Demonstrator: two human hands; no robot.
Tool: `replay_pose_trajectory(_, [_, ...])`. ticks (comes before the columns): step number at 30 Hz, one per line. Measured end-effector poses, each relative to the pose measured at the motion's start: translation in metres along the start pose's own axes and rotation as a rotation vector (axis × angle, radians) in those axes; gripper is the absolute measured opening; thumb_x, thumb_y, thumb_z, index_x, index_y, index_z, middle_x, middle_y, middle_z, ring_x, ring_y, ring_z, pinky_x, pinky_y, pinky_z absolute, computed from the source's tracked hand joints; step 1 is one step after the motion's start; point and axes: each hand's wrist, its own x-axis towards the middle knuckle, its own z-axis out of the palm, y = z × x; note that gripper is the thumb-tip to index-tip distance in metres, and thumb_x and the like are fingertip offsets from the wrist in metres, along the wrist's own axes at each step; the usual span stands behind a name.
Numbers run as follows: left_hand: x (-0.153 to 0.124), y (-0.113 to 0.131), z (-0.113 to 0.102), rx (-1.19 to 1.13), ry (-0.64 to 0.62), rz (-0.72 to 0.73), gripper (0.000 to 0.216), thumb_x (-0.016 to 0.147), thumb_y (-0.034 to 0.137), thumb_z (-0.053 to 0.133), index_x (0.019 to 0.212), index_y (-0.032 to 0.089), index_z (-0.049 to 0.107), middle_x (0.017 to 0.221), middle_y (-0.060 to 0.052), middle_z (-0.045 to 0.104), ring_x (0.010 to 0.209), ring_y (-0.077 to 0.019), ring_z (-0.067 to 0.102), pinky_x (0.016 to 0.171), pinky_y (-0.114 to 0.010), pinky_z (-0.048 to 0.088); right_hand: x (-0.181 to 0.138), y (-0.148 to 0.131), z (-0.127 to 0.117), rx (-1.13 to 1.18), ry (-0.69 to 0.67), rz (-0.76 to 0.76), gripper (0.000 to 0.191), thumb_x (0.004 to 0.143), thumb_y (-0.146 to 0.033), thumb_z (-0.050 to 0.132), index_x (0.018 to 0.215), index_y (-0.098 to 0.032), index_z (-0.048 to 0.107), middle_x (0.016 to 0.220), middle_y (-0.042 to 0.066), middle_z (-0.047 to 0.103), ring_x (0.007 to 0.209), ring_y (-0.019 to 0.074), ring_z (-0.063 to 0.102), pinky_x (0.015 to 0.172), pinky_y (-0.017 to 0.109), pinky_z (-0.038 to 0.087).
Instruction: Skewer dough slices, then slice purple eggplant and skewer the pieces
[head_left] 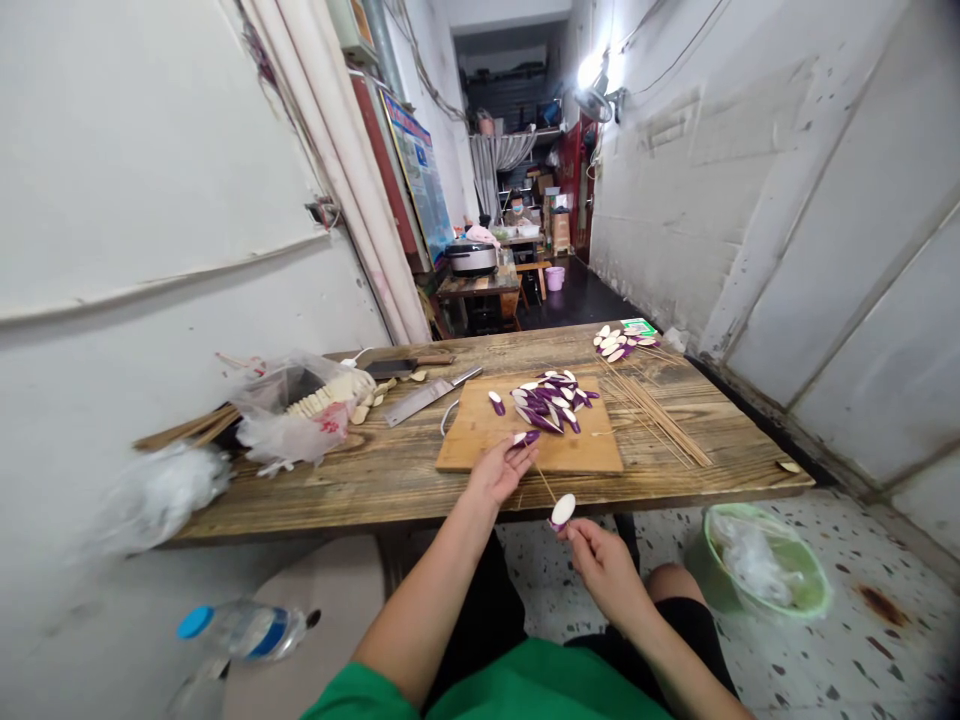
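My left hand [504,472] pinches an eggplant slice [527,438] with purple skin over the near edge of the cutting board [469,452]. Nearer to me, my right hand [606,565] is closed on a thin wooden skewer [545,480] carrying another eggplant slice [562,509], its pale face turned up. The skewer's far end reaches towards the slice in my left hand; whether it touches I cannot tell. A heap of cut eggplant [551,402] lies on the board, with one loose piece [496,403] to its left.
Loose skewers [660,415] and a pile of eggplant slices [619,343] lie right of the board. A knife [427,397], a cleaver [390,367] and a plastic bag [300,410] of pale skewered food are left. A green bin [814,590] stands right, below the table.
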Motion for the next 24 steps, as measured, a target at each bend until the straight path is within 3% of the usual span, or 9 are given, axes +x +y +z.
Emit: replay_pose_trajectory(24, [-0.007, 0.004, 0.013, -0.052, 0.073, 0.096, 0.013, 0.088, 0.008, 0.043, 0.091, 0.006, 0.056, 0.088, -0.019, 0.068, 0.089, -0.0249, 0.067, 0.078, -0.035, 0.056, -0.003, -0.005, -0.003, -0.046, -0.040, 0.009, 0.038, 0.089, -0.042, 0.037, 0.087, -0.015, 0.063, 0.054, -0.003, 0.038, 0.050, 0.0120, 0.033, 0.045, 0.022, 0.026])
